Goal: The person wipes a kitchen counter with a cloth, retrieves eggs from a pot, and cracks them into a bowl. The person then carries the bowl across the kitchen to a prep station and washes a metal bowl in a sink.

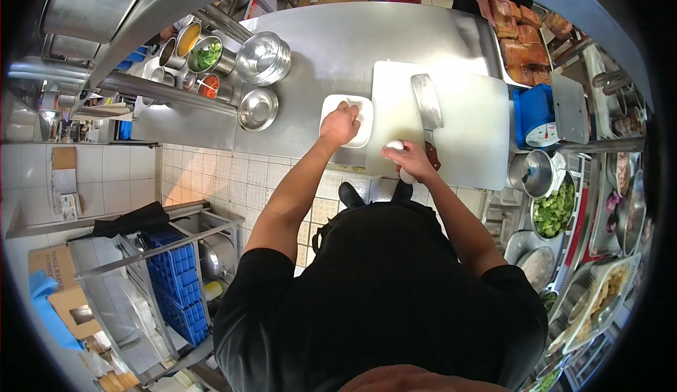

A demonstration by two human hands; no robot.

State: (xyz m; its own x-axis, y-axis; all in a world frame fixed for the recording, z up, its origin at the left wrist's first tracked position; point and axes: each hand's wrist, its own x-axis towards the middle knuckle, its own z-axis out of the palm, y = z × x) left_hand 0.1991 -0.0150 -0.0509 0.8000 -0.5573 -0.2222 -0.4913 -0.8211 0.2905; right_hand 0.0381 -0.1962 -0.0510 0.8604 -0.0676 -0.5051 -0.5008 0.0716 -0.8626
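My left hand (340, 125) reaches into a white square dish (364, 132) at the table's near edge. Its fingers are curled down, and whatever they grip is hidden. My right hand (416, 160) is closed around something smooth and white (407, 176) with rounded ends, which shows on both sides of the fingers; whether it is one long piece or two egg-like pieces I cannot tell. Beside that hand, a broad-bladed knife (427, 101) lies on the white cutting boards (472, 120), its reddish-brown handle partly behind my fingers.
Stacked steel bowls (262, 59) and a single steel bowl (258, 109) stand to the left. A tray of orange-brown blocks (522, 46) is at the far right, with another person's hand (486, 0) at it. On the right are a blue container (536, 113) and chopped greens (553, 208).
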